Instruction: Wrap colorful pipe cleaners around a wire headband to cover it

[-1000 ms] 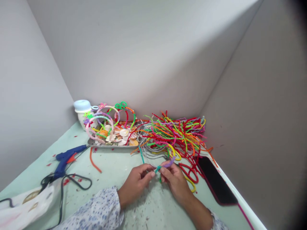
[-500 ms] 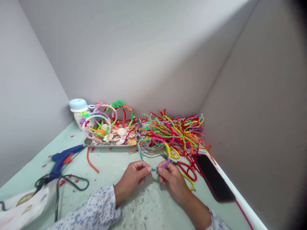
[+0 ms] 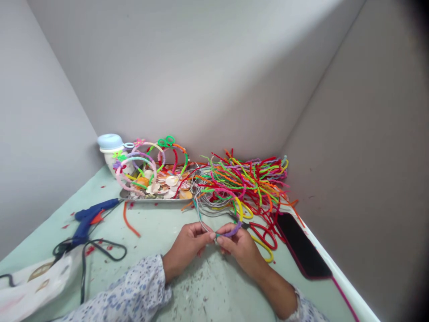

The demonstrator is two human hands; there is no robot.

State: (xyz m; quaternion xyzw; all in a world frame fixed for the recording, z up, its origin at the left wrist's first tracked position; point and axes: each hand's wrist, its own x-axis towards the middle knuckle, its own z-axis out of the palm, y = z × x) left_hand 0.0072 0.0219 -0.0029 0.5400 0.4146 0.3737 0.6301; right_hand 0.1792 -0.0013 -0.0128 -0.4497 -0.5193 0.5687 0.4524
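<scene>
Hoop (image 3: pixel 240 210): we have it before us above the table (image 3: pixel 187 290), banded pink, yellow and purple, with a small teal stretch low down and grey wire along its left side.
Left hand (image 3: pixel 189 246): we pinch thumb and fingers closed on the hoop at the teal stretch.
Right hand (image 3: pixel 244 249): we grip its purple band, fingertips near those of the left.
Scissors (image 3: pixel 269 237): we see red handles just beside our right hand.
Metal tray (image 3: pixel 161 200): we see shells (image 3: pixel 170 181) in it and decorated hoops (image 3: pixel 154 144) upright there.
Fuzzy stems (image 3: pixel 256 179): we see them heaped right of the tray.
Glue gun (image 3: pixel 83 230): we see it lying at left.
</scene>
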